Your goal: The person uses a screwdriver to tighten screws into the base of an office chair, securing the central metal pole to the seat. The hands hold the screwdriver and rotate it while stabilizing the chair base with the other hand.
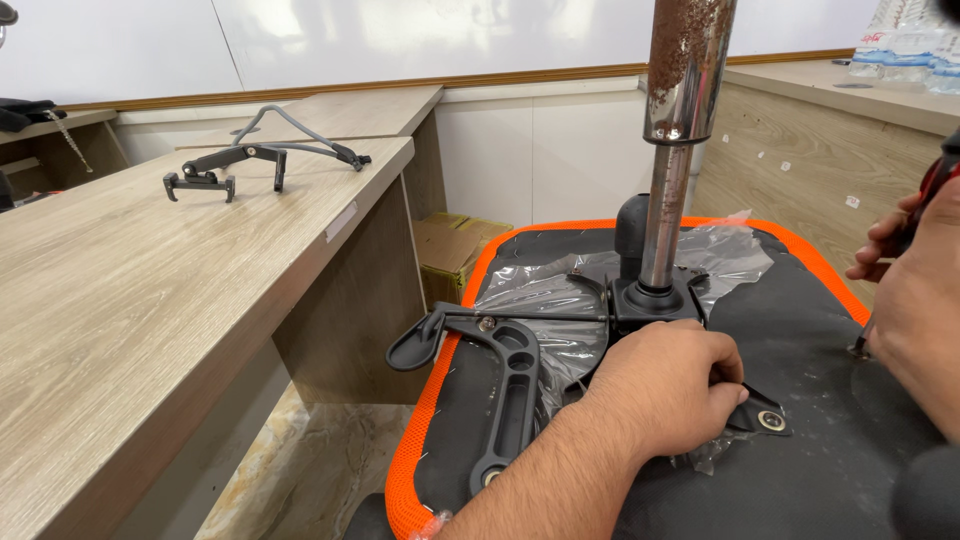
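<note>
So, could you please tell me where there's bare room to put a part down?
The wooden desk lies bare from its near edge to the grey bracket. The seat underside is crowded: left hand on the black mechanism, right hand with a screwdriver.

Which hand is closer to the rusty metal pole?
Left. The left hand rests on the black bracket right below the rusty metal pole; the right hand is off at the seat's right edge, holding a screwdriver.

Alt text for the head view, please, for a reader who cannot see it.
A left hand presses on the black metal mechanism plate of an upturned orange-edged black office chair seat, while the right hand drives a red-handled screwdriver into it. A rusty chrome gas cylinder stands upright from the plate.
</note>
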